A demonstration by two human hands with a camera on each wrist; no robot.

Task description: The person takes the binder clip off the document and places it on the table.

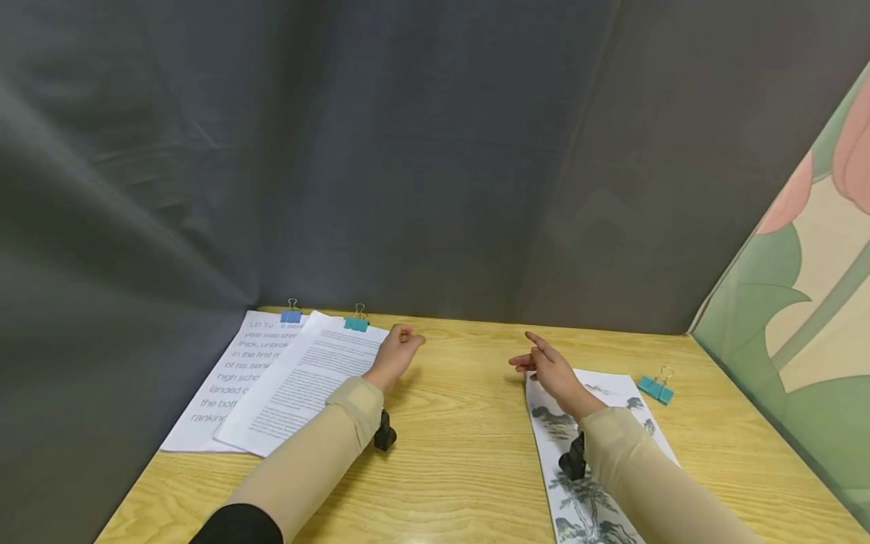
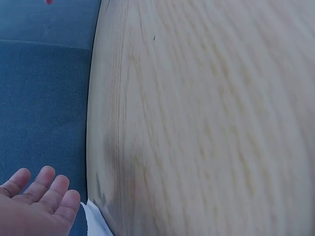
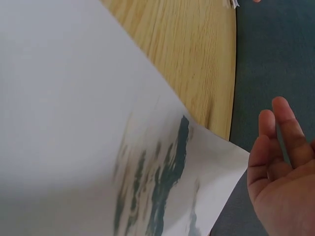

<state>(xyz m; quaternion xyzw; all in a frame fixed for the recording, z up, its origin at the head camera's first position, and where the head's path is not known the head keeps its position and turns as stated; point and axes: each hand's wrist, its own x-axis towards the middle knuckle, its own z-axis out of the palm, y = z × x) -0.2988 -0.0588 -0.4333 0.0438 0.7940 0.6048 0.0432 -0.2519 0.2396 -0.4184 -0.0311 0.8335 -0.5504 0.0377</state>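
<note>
My left hand (image 1: 396,353) hovers beside the upper right corner of a stack of small-print pages (image 1: 306,385). In the left wrist view its fingers (image 2: 58,189) are loosely spread with nothing in them. My right hand (image 1: 556,375) is over the upper left corner of a stack of sheets with ink landscape paintings (image 1: 552,434). Its index finger points forward while the others bend loosely, holding nothing. The right wrist view has its fingers (image 3: 293,132) just past the paper's corner. Right of these sheets a loose teal binder clip (image 1: 655,390) lies on the table.
Large-print pages (image 1: 204,408) lie partly under the small-print stack at the left. A blue binder clip (image 1: 291,316) and another teal binder clip (image 1: 356,323) sit at their top edges. A dark curtain (image 1: 435,166) borders the wooden table (image 1: 455,468); a flowered panel (image 1: 809,317) stands right.
</note>
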